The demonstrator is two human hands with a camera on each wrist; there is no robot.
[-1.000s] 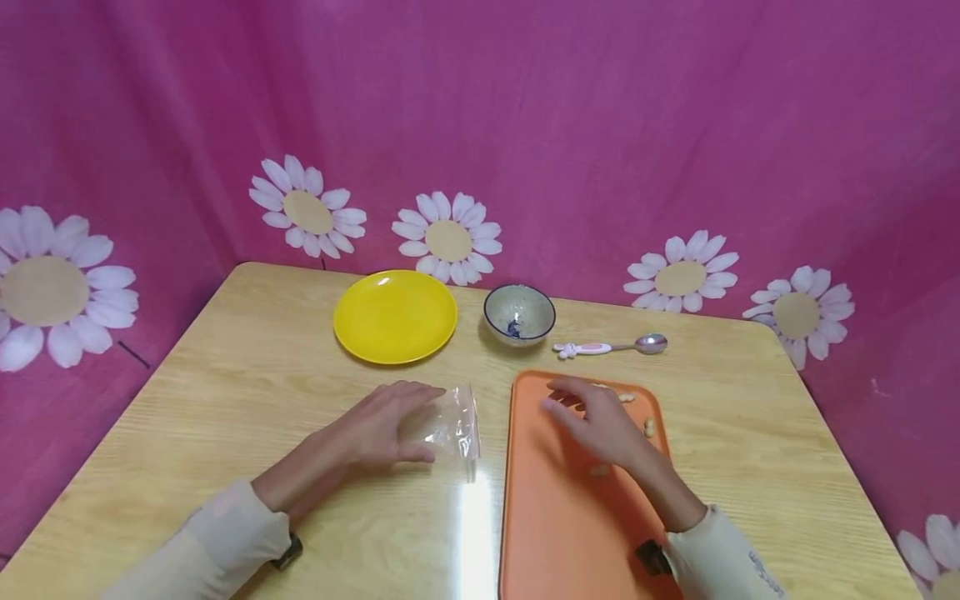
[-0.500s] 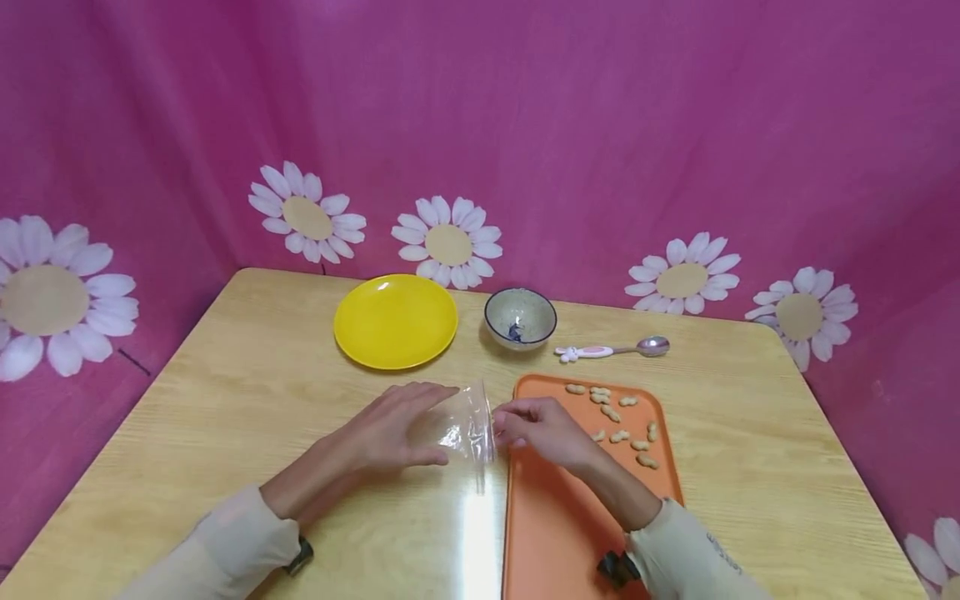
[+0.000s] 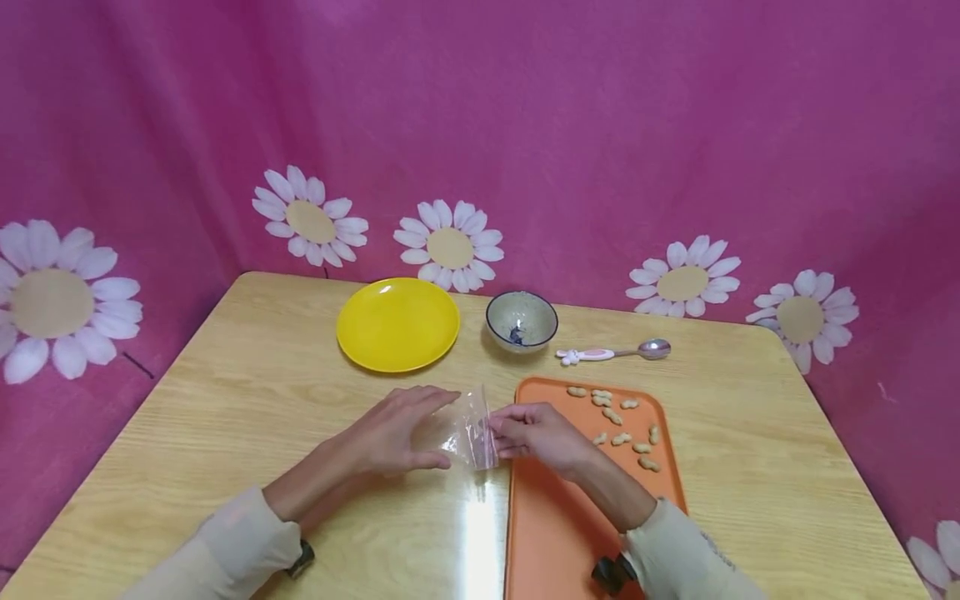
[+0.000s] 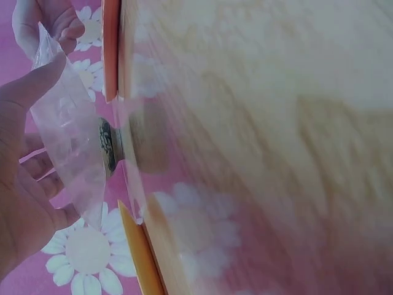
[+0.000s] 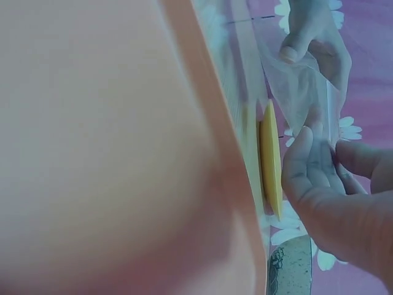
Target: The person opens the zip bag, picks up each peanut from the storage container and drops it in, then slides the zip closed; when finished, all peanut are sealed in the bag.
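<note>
A clear zip-lock plastic bag (image 3: 474, 433) is held above the table between both hands, its mouth facing right. My left hand (image 3: 401, 429) grips the bag's body, thumb on one side and fingers on the other; the left wrist view shows the thin film of the bag (image 4: 70, 135) spanning between them. At the bag's mouth, my right hand (image 3: 543, 437) pinches the edge between thumb and fingers, over the left side of an orange tray (image 3: 555, 533). In the right wrist view the fingertips (image 5: 314, 117) show faintly through the film. Several peanuts (image 3: 621, 438) lie scattered on the tray's far part.
A yellow plate (image 3: 397, 325) sits at the back of the wooden table (image 3: 262, 375). Right of it stands a small bowl with a blue rim (image 3: 522, 321). Beyond the tray lies a spoon with a white-and-pink rabbit handle (image 3: 592, 355). A pink flowered curtain hangs behind.
My right hand has moved left from over the peanuts to the bag's mouth and now pinches its edge. The bag's mouth has spread wider. My left hand shifted slightly right, keeping its grip.
</note>
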